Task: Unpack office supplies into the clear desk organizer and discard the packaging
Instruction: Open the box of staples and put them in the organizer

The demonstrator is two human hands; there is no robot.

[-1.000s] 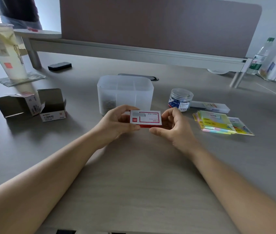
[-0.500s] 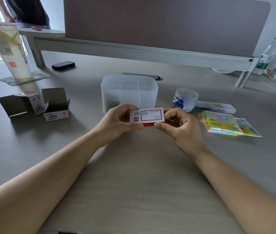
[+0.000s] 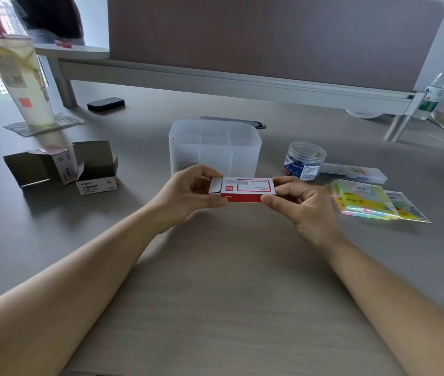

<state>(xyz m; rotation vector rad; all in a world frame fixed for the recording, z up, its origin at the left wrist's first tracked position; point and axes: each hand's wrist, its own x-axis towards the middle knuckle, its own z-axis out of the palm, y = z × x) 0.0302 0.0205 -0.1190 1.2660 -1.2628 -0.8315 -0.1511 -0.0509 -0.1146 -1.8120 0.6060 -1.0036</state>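
Observation:
I hold a small red and white staple box [image 3: 245,189] between both hands, just in front of the clear desk organizer [image 3: 215,146]. My left hand [image 3: 185,196] grips its left end, where an inner tray or flap sticks out. My right hand [image 3: 299,204] pinches the right end. The organizer holds some small metal pieces in its front left compartment. Two opened paper clip cartons [image 3: 60,166] lie to the left. To the right sit a round clear jar [image 3: 305,160], a long clear case [image 3: 354,172] and packs of coloured sticky notes [image 3: 370,203].
A tall drink cup [image 3: 17,77] on a coaster stands at the far left, with a black eraser-like block [image 3: 106,103] behind the cartons. A desk divider panel [image 3: 269,42] runs across the back. A water bottle [image 3: 438,88] stands at the far right. A person stands behind the divider, top left.
The box's left end has come open, with a white part now sticking out under my left fingers. The camera view has shifted slightly; both hands stay on the box.

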